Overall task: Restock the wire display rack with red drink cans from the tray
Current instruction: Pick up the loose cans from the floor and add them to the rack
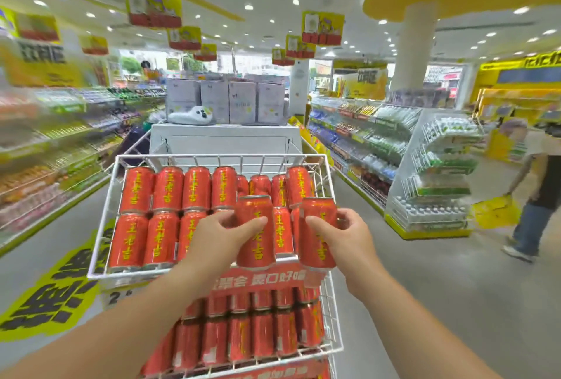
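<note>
Evidently each hand grips one red can by its side wall, the left hand (220, 234) wrapped on the left can (255, 231) and the right hand (343, 234) on the right can (317, 232), both just above the front edge of the wire rack (103, 223)'s top tier. Full cans like these are probably fairly heavy, stiff and smooth, so a mid-body grasp suits them. Both stand near upright, long axis vertical, tops up, printed labels facing the camera.

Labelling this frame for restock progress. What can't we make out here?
Head view only:
- Tray: not seen anywhere.
- Top shelf front slots: covered by left hand, right hand and their two cans.
- Lower shelf: bottom cut off by frame edge.
- Side aisle goods: motion-blurred.
</note>
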Motion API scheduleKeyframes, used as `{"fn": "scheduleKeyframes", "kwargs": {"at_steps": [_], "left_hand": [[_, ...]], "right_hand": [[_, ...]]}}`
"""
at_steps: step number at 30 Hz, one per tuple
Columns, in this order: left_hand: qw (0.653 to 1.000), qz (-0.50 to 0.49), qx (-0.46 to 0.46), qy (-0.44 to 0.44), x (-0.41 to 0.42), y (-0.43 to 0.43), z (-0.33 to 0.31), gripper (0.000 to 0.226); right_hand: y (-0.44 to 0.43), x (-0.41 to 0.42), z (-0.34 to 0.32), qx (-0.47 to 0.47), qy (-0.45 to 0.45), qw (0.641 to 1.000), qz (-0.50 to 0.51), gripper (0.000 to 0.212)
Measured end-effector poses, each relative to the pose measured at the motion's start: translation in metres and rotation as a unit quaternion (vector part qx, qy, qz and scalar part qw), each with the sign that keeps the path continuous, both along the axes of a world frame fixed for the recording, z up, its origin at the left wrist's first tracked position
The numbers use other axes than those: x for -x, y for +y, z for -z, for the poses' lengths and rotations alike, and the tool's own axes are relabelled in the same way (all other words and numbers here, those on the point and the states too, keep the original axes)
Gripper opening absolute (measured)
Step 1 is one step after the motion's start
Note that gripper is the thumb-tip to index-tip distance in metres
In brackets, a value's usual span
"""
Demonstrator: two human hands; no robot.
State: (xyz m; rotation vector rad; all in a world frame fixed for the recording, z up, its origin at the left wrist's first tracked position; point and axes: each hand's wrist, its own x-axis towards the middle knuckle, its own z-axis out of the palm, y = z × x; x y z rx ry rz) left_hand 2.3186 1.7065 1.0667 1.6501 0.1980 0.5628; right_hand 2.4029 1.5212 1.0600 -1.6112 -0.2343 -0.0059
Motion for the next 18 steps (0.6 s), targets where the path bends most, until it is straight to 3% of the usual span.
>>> {"fn": "scheduleKeyframes", "kwargs": {"at_steps": [3, 8, 13, 16, 18], "left_hand": [[0.999, -0.034, -0.011, 0.012, -0.028, 0.005, -0.015, 0.031], [0.992, -0.108, -0.054, 0.026, -0.089, 0.041, -0.011, 0.028], [0.98, -0.171, -0.091, 0.043, -0.133, 0.07, -0.012, 0.03], [0.974, -0.19, -0.114, 0.044, -0.153, 0.081, -0.015, 0.06], [0.971, -0.189, -0.137, 0.049, -0.163, 0.086, -0.016, 0.054]], "right_hand": [[0.021, -0.034, -0.01, 0.018, -0.01, 1.0, -0.01, 0.073], [0.055, -0.099, -0.016, 0.03, -0.026, 0.999, -0.033, 0.046], [0.094, -0.149, -0.012, 0.064, -0.042, 0.997, -0.023, 0.065], [0.107, -0.165, -0.017, 0.083, -0.045, 0.995, -0.016, 0.047], [0.114, -0.17, -0.02, 0.092, -0.05, 0.994, -0.015, 0.035]]}}
